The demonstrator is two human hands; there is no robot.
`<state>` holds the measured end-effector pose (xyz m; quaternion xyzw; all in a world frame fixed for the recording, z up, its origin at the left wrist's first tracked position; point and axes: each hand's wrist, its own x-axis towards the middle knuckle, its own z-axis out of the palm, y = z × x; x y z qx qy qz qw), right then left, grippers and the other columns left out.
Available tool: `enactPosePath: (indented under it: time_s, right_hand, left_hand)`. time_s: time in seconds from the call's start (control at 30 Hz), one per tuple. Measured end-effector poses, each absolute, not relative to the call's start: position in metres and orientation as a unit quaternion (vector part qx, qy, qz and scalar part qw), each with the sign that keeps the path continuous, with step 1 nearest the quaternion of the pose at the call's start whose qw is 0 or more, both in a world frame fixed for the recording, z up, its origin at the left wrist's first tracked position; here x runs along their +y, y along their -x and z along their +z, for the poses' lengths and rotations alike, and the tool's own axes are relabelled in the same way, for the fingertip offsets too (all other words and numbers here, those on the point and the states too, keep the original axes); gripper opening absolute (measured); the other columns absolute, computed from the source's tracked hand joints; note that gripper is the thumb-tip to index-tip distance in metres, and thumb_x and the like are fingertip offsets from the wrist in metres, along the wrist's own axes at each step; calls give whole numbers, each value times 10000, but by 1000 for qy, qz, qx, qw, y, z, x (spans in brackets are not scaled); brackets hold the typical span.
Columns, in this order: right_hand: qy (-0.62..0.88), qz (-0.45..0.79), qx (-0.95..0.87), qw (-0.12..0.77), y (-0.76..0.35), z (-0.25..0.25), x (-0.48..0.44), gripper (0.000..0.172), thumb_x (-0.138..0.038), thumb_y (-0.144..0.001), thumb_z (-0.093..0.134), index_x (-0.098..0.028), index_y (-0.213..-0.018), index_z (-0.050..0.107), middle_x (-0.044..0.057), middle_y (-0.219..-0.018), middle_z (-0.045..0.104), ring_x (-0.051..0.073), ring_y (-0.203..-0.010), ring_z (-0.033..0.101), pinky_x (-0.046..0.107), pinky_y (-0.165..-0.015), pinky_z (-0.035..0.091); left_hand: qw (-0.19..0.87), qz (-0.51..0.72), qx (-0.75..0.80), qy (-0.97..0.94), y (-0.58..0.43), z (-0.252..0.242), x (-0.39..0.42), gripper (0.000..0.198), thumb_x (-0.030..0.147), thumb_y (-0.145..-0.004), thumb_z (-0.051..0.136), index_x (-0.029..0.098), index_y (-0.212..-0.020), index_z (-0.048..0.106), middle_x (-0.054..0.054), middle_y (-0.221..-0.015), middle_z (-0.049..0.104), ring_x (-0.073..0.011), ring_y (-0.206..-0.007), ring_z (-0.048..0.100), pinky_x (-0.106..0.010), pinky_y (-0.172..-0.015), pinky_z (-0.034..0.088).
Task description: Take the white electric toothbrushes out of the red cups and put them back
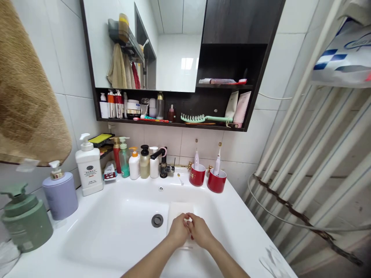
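Two bare forearms reach up from the bottom edge into a white sink (116, 231), where the left hand (178, 230) and right hand (202, 233) meet side by side, pressed together knuckle to knuckle. Their fingers are curled inward, and a scrap of white shows in the gap between them. It appears to be a pinched fold of the white cloth (178, 208), though the grip itself is partly hidden.

The cloth lies flat on the basin floor directly under both hands. Its long axis runs away from the person toward the black faucet (162, 158), and the free end extends beyond the fingertips. The left hand sits more squarely over the cloth, while the right hand rests at its right edge. The drain (157, 220) lies just beside the cloth, to the left of the left hand.

Pump bottles line the back ledge, and two red cups (197, 176) holding electric toothbrushes stand to the right of the faucet. A lavender dispenser (60, 193) and a green dispenser (26, 220) stand on the left counter, beneath a hanging brown towel (29, 96).
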<state>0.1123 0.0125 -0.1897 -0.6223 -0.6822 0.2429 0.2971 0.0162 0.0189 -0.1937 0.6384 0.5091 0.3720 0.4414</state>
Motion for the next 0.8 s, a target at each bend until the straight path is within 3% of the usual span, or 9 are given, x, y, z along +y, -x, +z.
enactPosePath:
  time_s: [0.1, 0.23, 0.4, 0.53, 0.57, 0.63, 0.67, 0.7, 0.8]
  right_hand:
    - [644, 205, -636, 373, -116, -164, 12, 551, -105, -591, 365, -90, -1137, 288, -51, -433, 441, 109, -438, 445, 222, -494, 350]
    - [539, 157, -575, 595, -126, -96, 4, 609, -184, -643, 371, -181, -1198, 120, -81, -462, 350, 80, -411, 357, 208, -450, 331]
    - [384, 255, -582, 670, -126, -41, -14, 707, -186, -636, 419, -249, -1197, -6, -108, -445, 343, 56, -370, 303, 183, -389, 293]
    - [378, 288, -560, 679, -126, -43, -19, 649, -197, -621, 450, -241, -1180, 124, -114, -435, 363, 49, -367, 313, 183, -398, 302]
    - [382, 301, -545, 683, -128, -44, -18, 546, -223, -625, 450, -223, -1132, 247, -109, -429, 367, 48, -361, 317, 183, -390, 298]
    - [386, 335, -502, 698, -131, -45, -15, 248, -320, -644, 419, -175, -837, 478, -88, -411, 369, 45, -334, 314, 186, -357, 278]
    - [384, 355, -481, 704, -132, -43, -13, 236, -380, -655, 384, -166, -649, 483, -78, -396, 361, 42, -313, 302, 187, -337, 263]
    - [378, 374, -465, 707, -133, -40, -11, 322, -438, -663, 339, -167, -512, 426, -71, -377, 345, 38, -290, 283, 188, -317, 245]
    - [364, 414, -455, 699, -131, -30, -8, 470, -546, -662, 222, -177, -378, 280, -74, -318, 267, 25, -234, 208, 183, -279, 190]
  left_hand:
    - [468, 396, 479, -629, -11, -165, 27, 632, -20, -515, 410, 172, -1104, 285, 85, -480, 374, -39, -453, 366, -155, -482, 299]
    - [518, 465, 342, -631, -15, -90, 33, 763, 21, -562, 414, 253, -1179, 29, 99, -507, 373, -16, -424, 333, -139, -466, 285]
    - [593, 489, 141, -624, -28, -30, 14, 814, 23, -535, 426, 287, -1173, -5, 114, -476, 371, -14, -401, 343, -144, -443, 276]
    - [624, 479, 140, -602, -32, -27, 4, 806, 57, -529, 479, 278, -1170, 42, 119, -458, 385, -18, -384, 353, -145, -423, 259]
    - [635, 477, 165, -585, -31, -28, 4, 749, 100, -544, 500, 250, -1163, 105, 113, -449, 390, -19, -374, 351, -145, -410, 246]
    - [661, 466, 225, -544, -30, -28, 7, 490, 296, -615, 475, 160, -1057, 313, 92, -417, 386, -20, -334, 321, -150, -374, 204]
    - [673, 457, 248, -525, -29, -27, 9, 409, 418, -649, 392, 126, -934, 407, 81, -390, 369, -20, -307, 290, -155, -356, 177]
    - [684, 446, 264, -513, -29, -26, 11, 460, 519, -660, 276, 114, -787, 453, 72, -361, 344, -20, -282, 253, -159, -342, 148]
    - [705, 410, 274, -510, -30, -18, 16, 599, 647, -599, 58, 150, -498, 376, 59, -294, 277, -20, -245, 172, -166, -329, 86]
